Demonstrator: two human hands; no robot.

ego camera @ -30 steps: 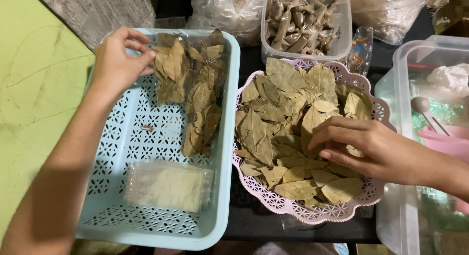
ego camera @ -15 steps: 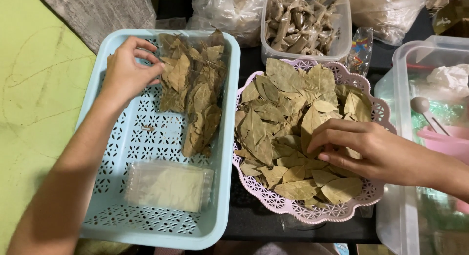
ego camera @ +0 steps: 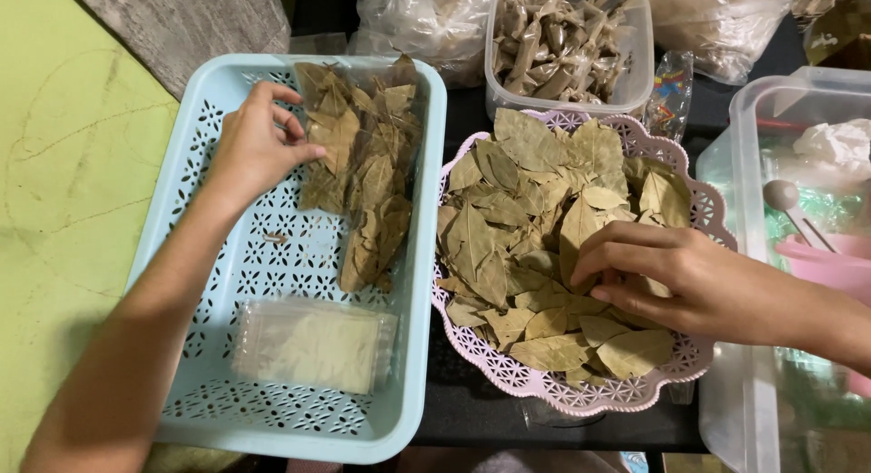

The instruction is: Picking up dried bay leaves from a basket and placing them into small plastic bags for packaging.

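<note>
A clear plastic packet of dried bay leaves (ego camera: 363, 165) lies in the upper right part of a pale blue perforated tray (ego camera: 227, 282), left of centre in the frame. The packet's long axis runs nearly up and down the picture, tilted slightly so its top end sits at the tray's far rim and its lower end points toward the bottom centre of the frame. Most leaves inside lie along that same line.

The left hand (ego camera: 254, 146) rests at the packet's upper left edge, fingers curled loosely, with the thumb and forefinger tips touching the plastic there. The pinch looks light; whether it truly grips the packet or only presses on it cannot be told.

The right hand (ego camera: 671, 273) lies in the lower right part of a pink lace-edged basket (ego camera: 581, 399), right of centre, which is heaped with loose bay leaves (ego camera: 526, 219). Its fingers are bent and drawn together, tips buried among the leaves, closing on a few of them.

A stack of empty clear bags (ego camera: 313, 344) lies flat in the lower part of the blue tray, well apart from the packet. A clear tub of small twisted packets (ego camera: 562, 38) stands at the upper edge of the frame, behind the basket.
</note>
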